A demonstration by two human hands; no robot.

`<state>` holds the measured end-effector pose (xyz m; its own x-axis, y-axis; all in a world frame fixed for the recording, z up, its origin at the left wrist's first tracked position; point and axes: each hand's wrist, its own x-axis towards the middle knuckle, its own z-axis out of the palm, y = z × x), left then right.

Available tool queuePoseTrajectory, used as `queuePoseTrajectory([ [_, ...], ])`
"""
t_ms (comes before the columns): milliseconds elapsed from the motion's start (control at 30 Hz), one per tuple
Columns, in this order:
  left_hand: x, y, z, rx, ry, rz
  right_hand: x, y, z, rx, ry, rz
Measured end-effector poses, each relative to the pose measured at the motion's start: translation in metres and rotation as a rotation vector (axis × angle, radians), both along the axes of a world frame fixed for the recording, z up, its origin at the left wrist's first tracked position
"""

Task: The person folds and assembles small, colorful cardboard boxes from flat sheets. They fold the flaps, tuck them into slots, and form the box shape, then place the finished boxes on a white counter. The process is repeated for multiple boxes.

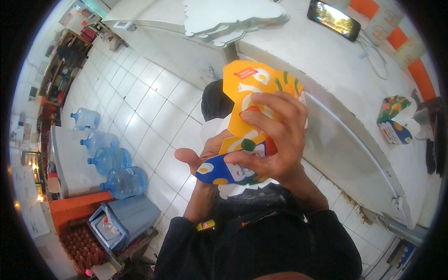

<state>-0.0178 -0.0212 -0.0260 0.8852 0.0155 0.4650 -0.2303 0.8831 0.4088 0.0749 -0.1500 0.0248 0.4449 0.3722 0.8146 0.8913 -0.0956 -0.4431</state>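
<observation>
In front of my chest I hold a partly folded cardboard food box point(242, 109), printed yellow and blue with egg and vegetable pictures. My right hand point(282, 135) grips it from the right, fingers bent over the yellow panel and thumb on the blue flap. My left hand point(207, 151) supports it from behind at the left; its thumb points outward and most of its fingers are hidden by the cardboard. White cardboard edges show below and behind the box, above my lap. A similar folded box point(393, 120) stands on the white surface at the right.
White flat cardboard blanks point(233, 16) lie stacked on a white chest point(298, 51) ahead. A lit phone point(333, 19) and a cable lie beyond. Several blue water jugs point(123, 182), a grey bin point(126, 221) and brown egg-tray-like stacks point(84, 247) stand left on white floor tiles point(140, 109).
</observation>
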Motion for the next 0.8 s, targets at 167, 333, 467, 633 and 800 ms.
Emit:
queuePoseTrajectory([
  [167, 0.003, 0.001, 0.001, 0.036, -0.103, -0.022, -0.006, 0.004, -0.005, 0.1, 0.083, 0.143],
  [333, 0.002, 0.008, -0.004, 0.004, -0.031, -0.032, 0.007, -0.004, -0.011, 0.223, 0.192, 0.364],
  [467, -0.011, 0.03, 0.0, 0.122, 0.213, 0.061, 0.018, -0.017, -0.016, 0.187, 0.006, 0.47],
  [633, -0.001, 0.024, 0.053, 0.466, 0.684, 0.147, 0.024, -0.025, -0.015, 0.126, 0.005, 0.395],
  [800, 0.005, 0.005, 0.067, 0.53, 0.687, 0.433, 0.023, -0.024, -0.028, 0.15, 0.175, 0.337],
])
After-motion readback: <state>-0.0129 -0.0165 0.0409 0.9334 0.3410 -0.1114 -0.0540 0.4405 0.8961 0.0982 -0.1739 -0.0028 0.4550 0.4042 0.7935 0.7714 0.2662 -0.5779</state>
